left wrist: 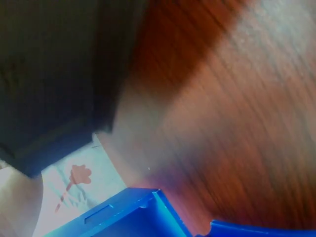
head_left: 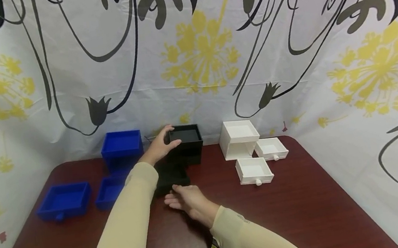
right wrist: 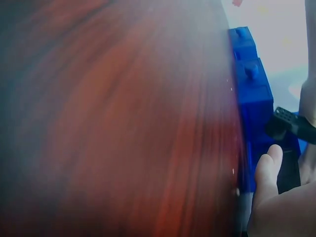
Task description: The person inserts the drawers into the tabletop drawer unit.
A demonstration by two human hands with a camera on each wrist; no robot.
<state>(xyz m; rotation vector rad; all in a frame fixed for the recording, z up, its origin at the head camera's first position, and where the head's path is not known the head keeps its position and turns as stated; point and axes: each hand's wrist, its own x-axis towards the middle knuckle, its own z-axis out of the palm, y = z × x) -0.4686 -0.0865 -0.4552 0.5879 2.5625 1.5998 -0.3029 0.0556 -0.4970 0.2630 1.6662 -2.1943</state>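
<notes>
My left hand (head_left: 160, 146) grips the left side of a black box (head_left: 192, 148), its thumb at the front and its fingers toward the back. In the left wrist view, the dark box (left wrist: 54, 79) fills the upper left, with part of the hand at the left edge. A black drawer (head_left: 172, 177) sits in front of the box, partly covered by my left sleeve. My right hand (head_left: 190, 202) is just before the drawer's front, its fingers loosely extended. In the right wrist view, the thumb and fingers of my right hand (right wrist: 276, 197) appear beside a dark surface.
A blue box (head_left: 122, 144) and two blue drawers, one (head_left: 63, 200) farther left, occupy the left side. At the right stand a white box (head_left: 238, 135) and two white drawers (head_left: 254, 171). A patterned cloth (head_left: 197, 57) hangs behind the dark red table (head_left: 290, 212).
</notes>
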